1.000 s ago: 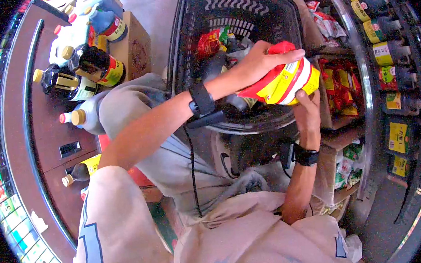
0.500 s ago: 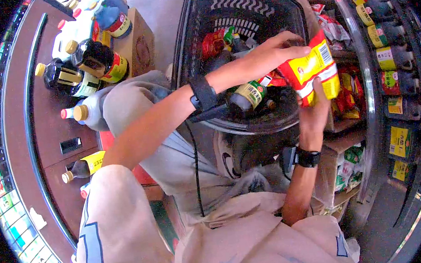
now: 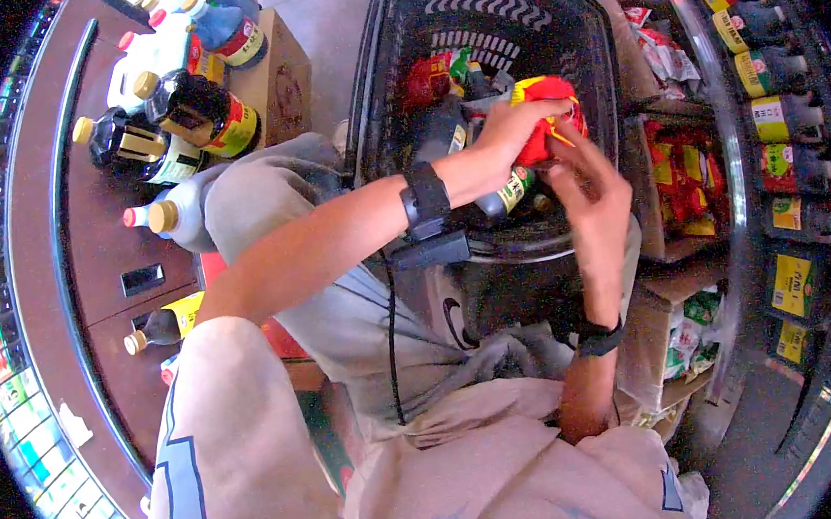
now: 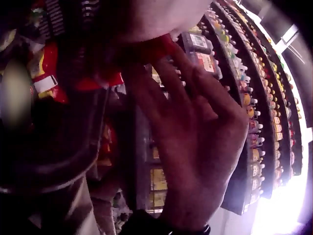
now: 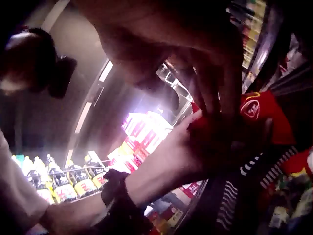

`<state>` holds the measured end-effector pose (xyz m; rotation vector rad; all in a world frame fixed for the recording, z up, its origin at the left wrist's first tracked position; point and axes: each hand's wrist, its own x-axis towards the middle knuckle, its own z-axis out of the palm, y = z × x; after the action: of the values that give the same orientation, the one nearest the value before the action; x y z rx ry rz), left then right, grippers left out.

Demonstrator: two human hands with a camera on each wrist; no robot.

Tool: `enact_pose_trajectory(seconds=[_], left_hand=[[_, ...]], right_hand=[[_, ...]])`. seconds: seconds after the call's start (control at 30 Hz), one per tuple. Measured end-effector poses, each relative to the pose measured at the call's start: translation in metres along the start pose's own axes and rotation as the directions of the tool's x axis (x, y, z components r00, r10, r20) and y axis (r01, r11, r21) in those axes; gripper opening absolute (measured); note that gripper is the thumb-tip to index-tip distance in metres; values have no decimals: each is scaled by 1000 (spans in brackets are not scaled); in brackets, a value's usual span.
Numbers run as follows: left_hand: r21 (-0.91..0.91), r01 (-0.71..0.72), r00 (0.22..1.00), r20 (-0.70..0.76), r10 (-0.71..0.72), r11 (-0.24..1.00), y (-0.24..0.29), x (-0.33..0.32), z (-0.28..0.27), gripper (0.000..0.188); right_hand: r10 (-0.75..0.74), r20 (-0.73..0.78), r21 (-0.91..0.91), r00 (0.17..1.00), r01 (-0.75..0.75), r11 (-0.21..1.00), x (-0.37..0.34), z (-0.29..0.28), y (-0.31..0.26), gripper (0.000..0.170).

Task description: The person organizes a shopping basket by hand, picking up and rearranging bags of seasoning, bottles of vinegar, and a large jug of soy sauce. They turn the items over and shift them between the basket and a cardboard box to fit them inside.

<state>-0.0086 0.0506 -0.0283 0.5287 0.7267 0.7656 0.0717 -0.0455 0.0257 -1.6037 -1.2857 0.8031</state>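
The left hand [image 3: 501, 146] pinches the red packet [image 3: 547, 91] over the basket [image 3: 393, 26]. The right hand [image 3: 595, 202] is partly open, fingers bent at the packet; I can't tell whether they grip. Light, even support from both sides would steady it, with fingertips off the printed face.

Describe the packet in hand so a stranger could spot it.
Find the black basket. Above it, the left hand grips a red-and-yellow packet. Another red packet lies inside the basket; only this one is being held.
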Motion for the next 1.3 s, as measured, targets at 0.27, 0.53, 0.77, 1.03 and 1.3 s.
enact_pose_trajectory(seconds=[0.27, 0.53, 0.77, 1.03, 1.3], left_hand=[[430, 96, 975, 141, -172, 898, -1, 36, -50, 32], [642, 57, 998, -38, -42, 764, -2, 90, -117, 28], [898, -286, 921, 163, 353, 334, -15, 140, -136, 24], [937, -265, 962, 241, -130, -228, -5, 63, -46, 30], [783, -582, 653, 293, -698, -217, -19, 61, -68, 33]], right_hand=[[122, -29, 183, 992, -115, 976, 12, -40, 24, 43], [180, -11, 232, 984, -173, 957, 10, -88, 47, 40], [343, -150, 60, 927, -338, 939, 6, -143, 153, 31], [407, -387, 322, 828, -292, 901, -40, -212, 189, 30], [352, -773, 100, 528, -447, 889, -134, -319, 267, 28]])
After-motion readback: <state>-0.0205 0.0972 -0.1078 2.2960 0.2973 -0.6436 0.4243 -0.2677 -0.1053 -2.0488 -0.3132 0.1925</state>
